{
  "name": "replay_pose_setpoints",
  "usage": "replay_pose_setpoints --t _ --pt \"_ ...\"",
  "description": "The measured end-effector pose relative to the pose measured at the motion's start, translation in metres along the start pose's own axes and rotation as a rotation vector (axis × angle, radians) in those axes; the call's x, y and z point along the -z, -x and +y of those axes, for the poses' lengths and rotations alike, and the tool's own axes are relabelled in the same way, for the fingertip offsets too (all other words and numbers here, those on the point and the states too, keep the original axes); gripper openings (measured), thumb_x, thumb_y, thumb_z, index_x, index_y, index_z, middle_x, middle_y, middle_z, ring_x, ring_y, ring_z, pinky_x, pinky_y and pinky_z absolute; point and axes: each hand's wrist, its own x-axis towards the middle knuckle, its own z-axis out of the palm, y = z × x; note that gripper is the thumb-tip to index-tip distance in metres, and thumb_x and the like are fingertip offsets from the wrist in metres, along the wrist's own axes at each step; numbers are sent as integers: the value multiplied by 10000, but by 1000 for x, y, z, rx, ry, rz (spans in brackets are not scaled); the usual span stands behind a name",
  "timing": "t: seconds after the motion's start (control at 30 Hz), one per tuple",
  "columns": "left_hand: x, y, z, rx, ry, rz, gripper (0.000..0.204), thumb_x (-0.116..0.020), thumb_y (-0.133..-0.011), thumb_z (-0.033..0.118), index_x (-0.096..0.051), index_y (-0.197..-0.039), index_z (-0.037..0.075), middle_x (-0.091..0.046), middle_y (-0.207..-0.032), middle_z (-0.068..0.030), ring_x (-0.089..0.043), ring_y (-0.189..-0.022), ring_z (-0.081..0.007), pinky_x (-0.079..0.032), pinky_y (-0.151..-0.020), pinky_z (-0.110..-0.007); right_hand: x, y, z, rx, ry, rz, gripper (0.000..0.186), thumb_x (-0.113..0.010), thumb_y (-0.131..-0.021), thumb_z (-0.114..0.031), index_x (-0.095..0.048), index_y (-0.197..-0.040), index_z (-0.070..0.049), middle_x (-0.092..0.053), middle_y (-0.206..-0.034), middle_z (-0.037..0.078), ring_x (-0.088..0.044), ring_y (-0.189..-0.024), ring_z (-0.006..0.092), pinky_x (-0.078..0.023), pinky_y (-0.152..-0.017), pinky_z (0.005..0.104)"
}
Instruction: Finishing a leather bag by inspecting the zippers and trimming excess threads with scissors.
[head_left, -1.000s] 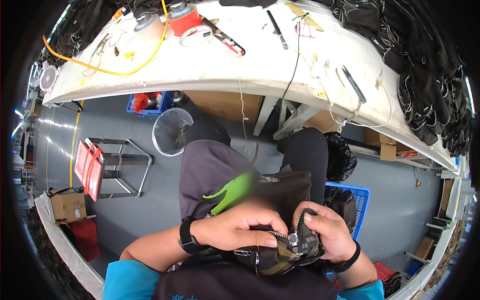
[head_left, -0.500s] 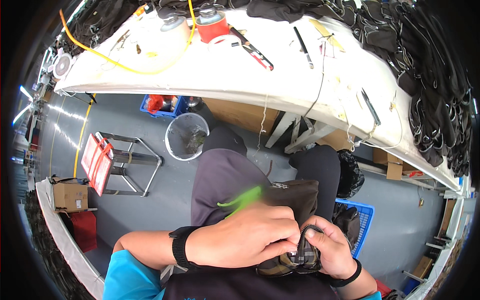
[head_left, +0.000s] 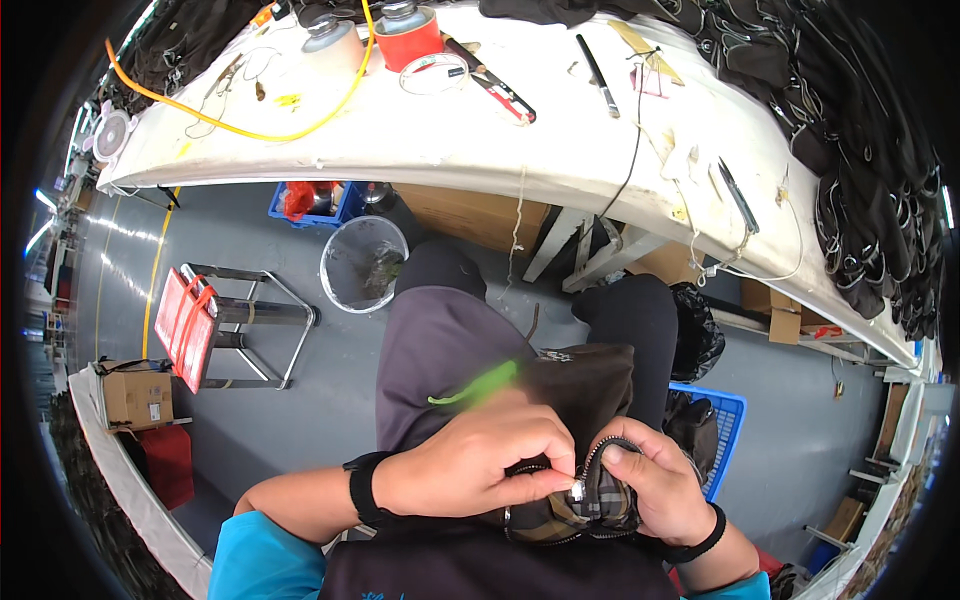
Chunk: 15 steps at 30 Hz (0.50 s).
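Observation:
A dark fabric pouch (head_left: 592, 385) with a plaid lining (head_left: 552, 522) lies in my lap, and a toothed zipper (head_left: 612, 445) curves along its opening. My left hand (head_left: 490, 450) pinches the silvery zipper pull (head_left: 577, 490) between thumb and fingertips. On the other side, my right hand (head_left: 660, 485) grips the zipper's edge, thumb on top, and bends the tape into a loop. A blurred bright green strip (head_left: 475, 383) shows just beyond my left hand; what it belongs to I cannot make out.
The white-covered table (head_left: 420, 150) ahead carries a red can (head_left: 408, 40), a yellow hose (head_left: 240, 130), pens and heaped dark pouches (head_left: 870, 200). Below stand a clear bin (head_left: 363, 265) and a stool (head_left: 240, 325) to the left. A blue basket (head_left: 728, 425) is at my right.
My left hand has shifted slightly left and down with the zipper pull, and more of the zipper shows between my hands. The head view has tilted a little.

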Motion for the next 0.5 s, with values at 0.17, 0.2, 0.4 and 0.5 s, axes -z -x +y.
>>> replay_pose_setpoints --t 0.17,0.2,0.4,0.5 --pt "6 -5 15 92 22 -90 173 -754 -829 122 -651 -968 102 -670 -924 4 -645 -839 -167 -424 -838 -309 10 -2 3 -65 -111 -84 155 -513 -994 -158 -553 -1030 -13 -617 -899 38 -580 -803 74 -482 -717 232" --pt "7 -6 17 164 67 -153 173 -751 -833 109 -654 -974 85 -675 -930 -9 -651 -848 -164 -445 -834 -301 11 -4 1 -87 -191 -119 156 -507 -991 -158 -544 -1042 -15 -619 -901 44 -590 -809 80 -489 -714 233" --pt "-9 4 -7 268 512 -185 176 -731 -849 45 -647 -1002 29 -676 -949 -37 -636 -890 -118 -501 -795 -260 10 4 5 125 348 -224 177 -672 -918 -151 -575 -997 -27 -640 -817 20 -584 -740 55 -466 -657 207" --pt "-16 10 -10 283 614 -163 174 -727 -853 78 -655 -1004 30 -676 -962 -45 -631 -897 -125 -493 -799 -268 19 -1 15 -62 85 -197 158 -669 -925 -171 -619 -944 -22 -639 -811 6 -571 -739 49 -452 -642 209"
